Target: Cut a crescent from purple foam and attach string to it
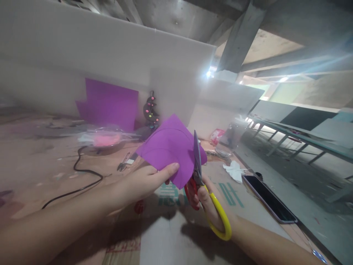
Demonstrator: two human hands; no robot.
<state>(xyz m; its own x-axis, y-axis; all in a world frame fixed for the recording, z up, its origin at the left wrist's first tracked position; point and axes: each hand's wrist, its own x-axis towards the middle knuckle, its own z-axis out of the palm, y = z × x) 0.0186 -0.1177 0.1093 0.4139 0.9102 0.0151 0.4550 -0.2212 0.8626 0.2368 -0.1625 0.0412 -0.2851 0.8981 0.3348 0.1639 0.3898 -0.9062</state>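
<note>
A sheet of purple paper (168, 147) with a curved line drawn across it is held up above the table. My left hand (160, 175) is closed on its lower edge, thumb on top and fingers hidden beneath. On the right, my right hand (208, 200) grips a pair of scissors (197, 158) with one yellow and one red handle. The blades point upward at the paper's right side, one in front of it. Part of the paper shows beyond the blade. Whether the blades have cut into it here I cannot tell.
Purple sheets (111, 105) lean against the white board behind. Nearby are a dark crescent-shaped ornament (151, 110), a clear dish with pink material (107, 139), a utility knife (124, 161) and a black cable (88, 173). A phone (268, 198) and crumpled tissue (234, 171) lie right.
</note>
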